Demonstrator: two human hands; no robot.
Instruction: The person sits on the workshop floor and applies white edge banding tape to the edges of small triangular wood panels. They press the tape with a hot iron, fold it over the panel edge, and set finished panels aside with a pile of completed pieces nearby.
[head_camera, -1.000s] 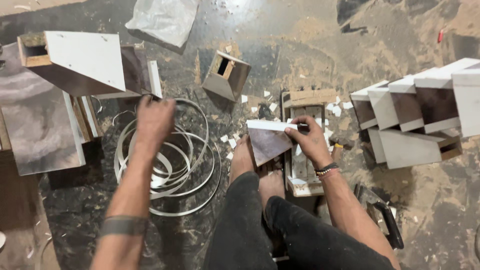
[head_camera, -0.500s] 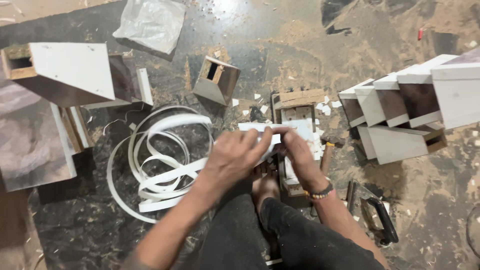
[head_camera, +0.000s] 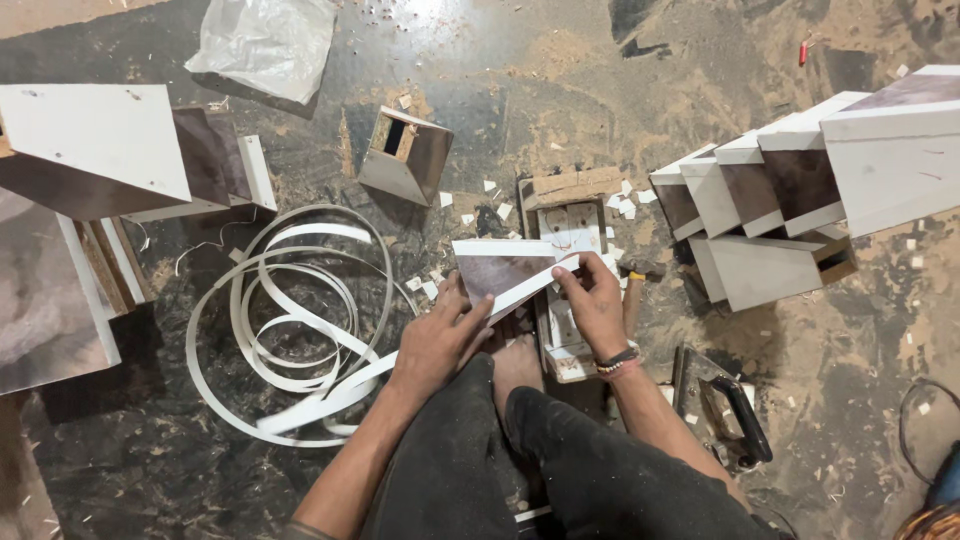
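Observation:
I sit on the floor with a small triangular wooden piece (head_camera: 500, 272) in front of my knees, brown-faced with white edges. My left hand (head_camera: 437, 340) grips its lower left side and presses a white edge-banding strip (head_camera: 300, 330) against its slanted edge. My right hand (head_camera: 594, 303) pinches the strip's end at the piece's right corner. The rest of the strip lies in loose coils on the floor to my left.
A stack of similar wedge-shaped boxes (head_camera: 800, 190) sits at the right. More boxes and boards (head_camera: 110, 170) lie at the left. A small open wedge box (head_camera: 405, 155) and a wooden block (head_camera: 570, 190) lie ahead. A plastic bag (head_camera: 265, 40), a hammer (head_camera: 634, 290) and a hand tool (head_camera: 735, 420) are nearby.
My left hand left the coiled strip, came to the wooden piece with the strip's end, and now holds it along the piece's edge. My right hand stayed on the piece.

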